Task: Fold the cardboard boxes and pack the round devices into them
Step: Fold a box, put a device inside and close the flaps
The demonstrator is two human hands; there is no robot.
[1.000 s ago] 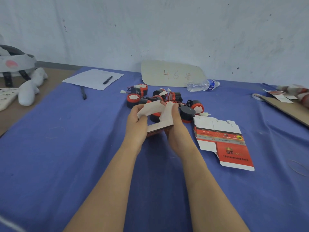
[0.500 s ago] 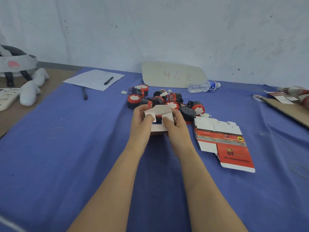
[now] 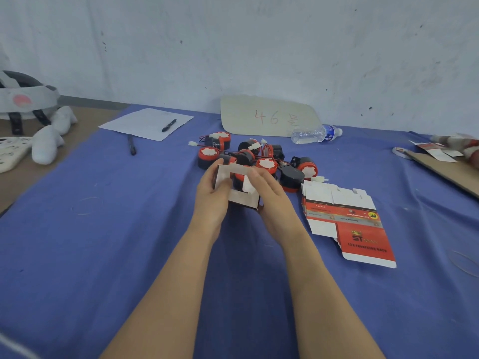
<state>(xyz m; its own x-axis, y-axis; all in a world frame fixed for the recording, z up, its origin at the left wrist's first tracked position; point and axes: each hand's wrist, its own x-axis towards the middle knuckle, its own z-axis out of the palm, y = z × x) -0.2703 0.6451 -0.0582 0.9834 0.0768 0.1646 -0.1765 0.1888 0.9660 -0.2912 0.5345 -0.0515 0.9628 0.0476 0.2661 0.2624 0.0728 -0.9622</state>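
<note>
Two bare hands at mid-frame, both on one half-folded cardboard box (image 3: 242, 200). Left hand (image 3: 211, 203) gripping the box's left wall, thumb on the white inner face, fingers wrapped behind. Right hand (image 3: 273, 200) curled over the right side, fingertips pinching a small white flap bent inward. Box held open like a square tube, white inside toward the camera, dark outer edge showing at the bottom right corner. Resting on the cloth or lifted off it: cannot tell.

Box at table centre, just in front of the pile of round devices (image 3: 259, 159), one red device visible through the opening. Several devices in the pile, red and black with white caps, thin wires and white plugs tangled among them.

Stack of flat boxes (image 3: 347, 218) just right of the right hand, red printed faces up, white flaps toward the pile. Blue cloth (image 3: 103, 242) under everything.

Behind the pile, a beige card (image 3: 267, 116) marked 46 against the wall, with a clear water bottle (image 3: 315, 133) on its side beside it. Back left, a sheet of paper (image 3: 140, 123) with a black pen (image 3: 169, 125) on it, and a second pen (image 3: 131, 146) just off its near edge.

Far left on bare brown tabletop, a white headset (image 3: 23, 99) and white soft shapes (image 3: 48, 143). Far right, a brown board (image 3: 448, 169) with small cards, blurred.
</note>
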